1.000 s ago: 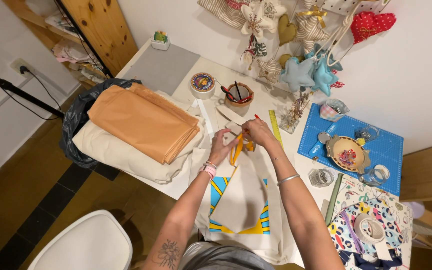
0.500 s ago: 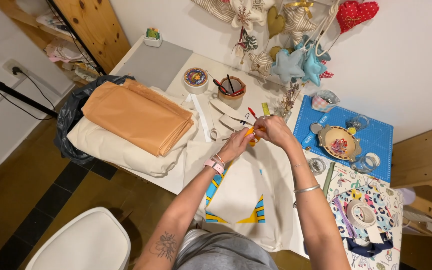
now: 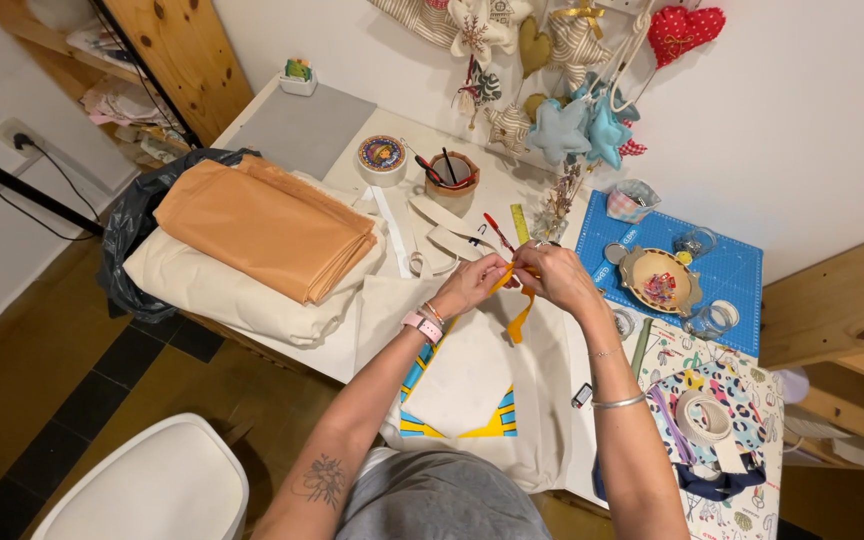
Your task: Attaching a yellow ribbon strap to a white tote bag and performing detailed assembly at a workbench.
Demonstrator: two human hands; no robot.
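Both hands — left hand (image 3: 474,283), right hand (image 3: 555,275) — pinch a thin yellow fabric strip (image 3: 520,318) above the cream canvas tote bag (image 3: 497,385) — a loosened pinch would likely drop it.

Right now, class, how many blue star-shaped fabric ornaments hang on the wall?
2. One pale blue star hangs left; a turquoise star hangs beside it on the right, touching it. Others may be hidden among the neighbouring ornaments.

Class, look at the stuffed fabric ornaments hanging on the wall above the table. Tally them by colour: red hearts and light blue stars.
Red hearts: 1
Light blue stars: 2
Total: 3
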